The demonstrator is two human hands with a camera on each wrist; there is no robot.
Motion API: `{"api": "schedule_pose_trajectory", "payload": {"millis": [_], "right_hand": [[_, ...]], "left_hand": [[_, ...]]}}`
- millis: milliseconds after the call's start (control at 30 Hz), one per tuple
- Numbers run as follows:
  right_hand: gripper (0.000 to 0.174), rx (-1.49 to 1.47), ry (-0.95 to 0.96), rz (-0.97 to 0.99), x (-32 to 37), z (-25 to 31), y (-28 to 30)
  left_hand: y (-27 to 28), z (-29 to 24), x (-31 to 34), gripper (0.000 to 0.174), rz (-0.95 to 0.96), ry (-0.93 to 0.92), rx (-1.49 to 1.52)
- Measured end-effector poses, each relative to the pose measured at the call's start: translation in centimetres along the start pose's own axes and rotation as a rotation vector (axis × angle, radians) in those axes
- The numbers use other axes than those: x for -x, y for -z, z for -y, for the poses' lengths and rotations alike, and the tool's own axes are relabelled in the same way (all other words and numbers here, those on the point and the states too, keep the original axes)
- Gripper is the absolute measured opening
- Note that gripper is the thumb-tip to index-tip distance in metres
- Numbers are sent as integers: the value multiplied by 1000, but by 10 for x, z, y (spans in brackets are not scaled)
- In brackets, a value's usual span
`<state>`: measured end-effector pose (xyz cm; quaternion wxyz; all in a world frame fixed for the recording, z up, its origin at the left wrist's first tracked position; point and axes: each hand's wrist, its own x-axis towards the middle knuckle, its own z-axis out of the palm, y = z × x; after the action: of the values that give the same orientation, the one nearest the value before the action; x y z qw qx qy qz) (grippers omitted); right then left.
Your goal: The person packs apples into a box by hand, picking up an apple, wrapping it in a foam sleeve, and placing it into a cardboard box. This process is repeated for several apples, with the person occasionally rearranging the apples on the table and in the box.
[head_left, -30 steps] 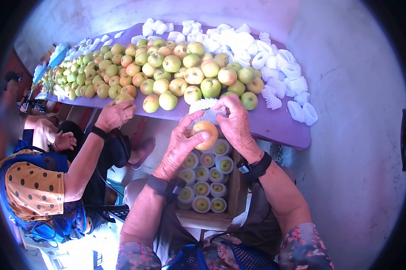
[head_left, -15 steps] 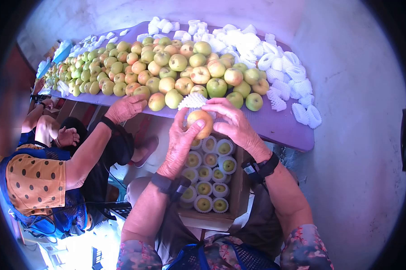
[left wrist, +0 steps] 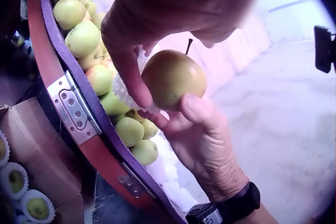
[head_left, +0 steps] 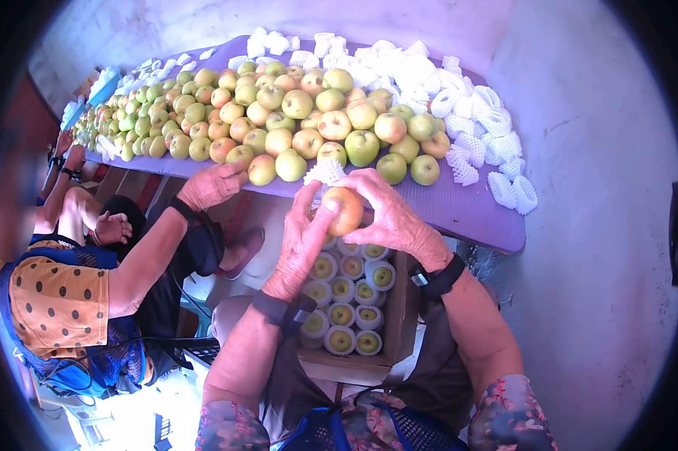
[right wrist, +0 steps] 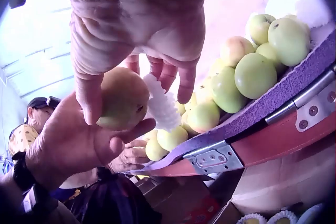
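Observation:
A yellow-red apple (head_left: 345,213) is held between the two hands, in front of the table edge. My left hand (head_left: 300,239) grips its left side, thumb across the front. My right hand (head_left: 393,218) has its thumb on the apple's other side, with its fingers at a white foam net (head_left: 324,171). The net sits behind the apple, against the far side, as the net (right wrist: 163,107) in the right wrist view shows. In the left wrist view the stem of the apple (left wrist: 174,79) points up; its skin facing the camera is bare.
A long pile of apples (head_left: 297,105) covers the purple-topped table (head_left: 459,207), with loose foam nets (head_left: 493,124) at the right and back. Below the hands stands a cardboard box (head_left: 403,312) of netted apples. On the left, another person's hand (head_left: 212,186) touches the pile.
The right hand has shifted from pinching the net above the apple to having its thumb on the apple's side. Apple and net have come together. The neighbour's hand has moved slightly right in view.

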<state>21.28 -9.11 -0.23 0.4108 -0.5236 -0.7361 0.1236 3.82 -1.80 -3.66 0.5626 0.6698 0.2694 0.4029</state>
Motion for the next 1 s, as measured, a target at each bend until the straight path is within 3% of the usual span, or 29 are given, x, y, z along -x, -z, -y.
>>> {"api": "schedule_pose_trajectory", "payload": {"millis": [100, 200, 233, 333, 433, 533, 733, 933, 1000], "right_hand": [[75, -92, -87, -27, 1, -1, 0], [74, -166, -163, -63, 1, 1, 2], [74, -204, -191, -58, 1, 1, 2], [73, -304, -273, -43, -1, 4, 4], [71, -368, -319, -35, -2, 9, 4], [69, -420, -316, -44, -2, 9, 1], [68, -409, -348, -44, 0, 7, -2], [68, -438, -357, -36, 0, 1, -9], [68, -521, -361, -43, -1, 4, -7]], "left_hand": [[3, -16, 1, 56, -9, 148, 157], [7, -15, -3, 47, -121, 72, -51], [8, -1, -8, 31, -207, -87, -221], [13, 9, -9, 20, -274, -215, -429], [9, 2, -8, 14, -298, -103, -438], [7, 2, -8, 18, -298, -92, -461], [3, -2, -7, 43, -316, -90, -508], [7, 1, -8, 44, -215, -77, -439], [9, 1, -8, 35, -201, -14, -473]]}}
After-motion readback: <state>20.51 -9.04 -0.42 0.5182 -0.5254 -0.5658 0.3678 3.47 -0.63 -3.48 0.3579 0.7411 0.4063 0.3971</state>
